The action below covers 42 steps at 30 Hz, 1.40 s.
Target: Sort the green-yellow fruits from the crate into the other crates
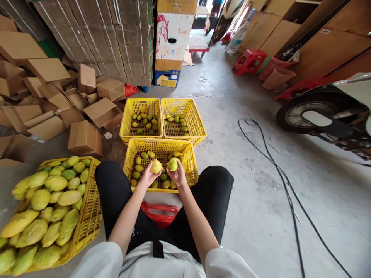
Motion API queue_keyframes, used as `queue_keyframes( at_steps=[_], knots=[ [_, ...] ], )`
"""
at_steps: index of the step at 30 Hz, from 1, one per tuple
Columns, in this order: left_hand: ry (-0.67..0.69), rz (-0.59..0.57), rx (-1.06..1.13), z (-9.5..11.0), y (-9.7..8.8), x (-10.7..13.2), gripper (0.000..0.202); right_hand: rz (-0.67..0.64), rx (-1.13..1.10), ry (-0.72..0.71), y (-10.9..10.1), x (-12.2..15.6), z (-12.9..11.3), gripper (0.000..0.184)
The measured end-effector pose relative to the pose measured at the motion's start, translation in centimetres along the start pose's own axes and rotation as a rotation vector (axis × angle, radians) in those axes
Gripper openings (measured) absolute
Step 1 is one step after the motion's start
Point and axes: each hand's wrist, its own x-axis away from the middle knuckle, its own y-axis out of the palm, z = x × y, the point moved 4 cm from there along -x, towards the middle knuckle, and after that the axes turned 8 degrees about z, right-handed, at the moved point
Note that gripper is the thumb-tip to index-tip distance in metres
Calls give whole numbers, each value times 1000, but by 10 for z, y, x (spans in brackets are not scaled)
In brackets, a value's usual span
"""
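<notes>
Flattened and folded cartons [85,139], heaped on the floor at far left, apart from the fruit.
Loaded crate [91,204], yellow, beside the left knee, piled with papayas, larger ones foremost; presumably set there for short reach.
Far-left crate [140,136] and far-right crate [197,121], side by side behind the near crate, each with a scattering of smaller fruit; likely grouped to stay within arm's length.
Near crate [191,162], between the knees, fruit along its sides.
Left hand [147,177], fingers curled round first papaya [155,166], a pale yellow one; right hand [179,177], fingers curled round second papaya [173,164], greener. Both held above the near crate, rounded faces upward, as if for viewing.
Red plastic stool [162,221], between the legs, probably the seat.
Edges: left knee hard by the loaded crate, restricting that side; near crate's raised rim encloses the hands' space. Right of the right knee, concrete floor [232,154] gives elbow room as far as the black cable [271,158].
</notes>
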Motion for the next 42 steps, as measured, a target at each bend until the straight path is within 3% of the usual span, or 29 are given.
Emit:
queue_keyframes(
  at_steps=[5,10,14,23,29,34,38,42],
  knots=[
    [31,64,12,2,-2,1,29,96,-13,-11,-5,-4,4,17],
    [42,16,35,-2,-4,-1,30,68,118,26,-10,-10,14,20],
    [46,11,75,-4,-6,-2,32,71,97,13,-13,-11,12,24],
    [89,47,38,-3,-4,-4,8,-35,-36,110,-2,3,6,26],
    [78,-94,-40,-6,1,1,20,16,-66,98,3,6,6,19],
    [25,-57,-12,-6,4,3,18,91,-51,86,2,7,6,8],
    [-20,-28,69,-4,3,5,29,73,16,82,0,7,10,14],
    [-3,-14,151,-1,1,5,41,-9,-27,59,0,7,10,33]
  ],
)
